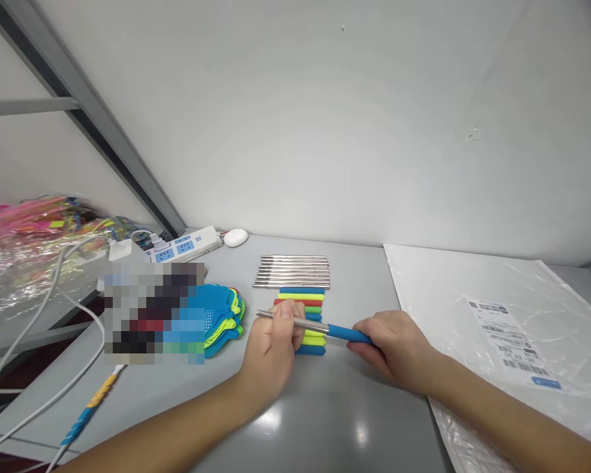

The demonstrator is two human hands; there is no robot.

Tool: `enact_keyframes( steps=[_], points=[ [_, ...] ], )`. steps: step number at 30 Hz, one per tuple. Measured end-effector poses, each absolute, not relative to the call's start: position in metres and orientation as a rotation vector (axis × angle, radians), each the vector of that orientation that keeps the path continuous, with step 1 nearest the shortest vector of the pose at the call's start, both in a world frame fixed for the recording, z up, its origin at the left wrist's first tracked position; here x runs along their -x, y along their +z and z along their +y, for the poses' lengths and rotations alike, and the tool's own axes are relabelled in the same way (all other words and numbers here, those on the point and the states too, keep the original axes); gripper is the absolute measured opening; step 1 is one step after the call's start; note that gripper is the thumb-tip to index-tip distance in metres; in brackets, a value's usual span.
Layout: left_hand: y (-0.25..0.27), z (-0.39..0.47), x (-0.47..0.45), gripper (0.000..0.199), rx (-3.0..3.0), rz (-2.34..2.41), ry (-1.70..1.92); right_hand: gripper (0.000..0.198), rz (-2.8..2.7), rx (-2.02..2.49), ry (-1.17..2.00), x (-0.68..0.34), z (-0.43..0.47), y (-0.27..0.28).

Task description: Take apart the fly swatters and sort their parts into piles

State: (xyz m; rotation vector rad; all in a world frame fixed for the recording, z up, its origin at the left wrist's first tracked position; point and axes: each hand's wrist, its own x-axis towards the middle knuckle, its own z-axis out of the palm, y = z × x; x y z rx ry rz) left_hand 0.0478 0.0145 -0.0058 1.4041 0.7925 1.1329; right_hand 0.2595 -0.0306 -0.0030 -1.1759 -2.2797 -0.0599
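My left hand (274, 345) is closed around a thin metal rod (311, 324), its thumb lying along the top. The rod's far end sticks out to the left of the fist. A blue handle (345, 333) sits on the rod's right end, and my right hand (393, 346) grips that handle by its outer end. Behind and partly under my left hand lies a column of coloured handles (311, 351) in blue, yellow, red and green. Beyond them several silver rods (293, 270) are laid side by side. Left of my fist is a pile of blue and yellow-green perforated swatter heads (219, 312).
A power strip (190, 244) and a white rounded device (235, 237) stand near the wall. White cables (86, 374) run along the left, near plastic-bagged goods (39, 243). A large white plastic mailer (438, 289) with a label covers the right side. A blurred patch hides part of the table.
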Motion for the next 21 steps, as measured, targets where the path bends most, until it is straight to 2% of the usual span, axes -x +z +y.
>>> enact_keyframes(
  steps=[15, 21],
  points=[
    [-0.003, 0.010, -0.049, 0.047, -1.375, 0.701, 1.137, 0.040, -2.286, 1.269, -0.036, -0.246, -0.039, 0.008],
    [0.000, 0.012, -0.050, 0.048, -1.395, 0.702, 1.150, 0.037, -2.264, 1.293, 0.034, -0.245, -0.039, 0.009]
  ],
)
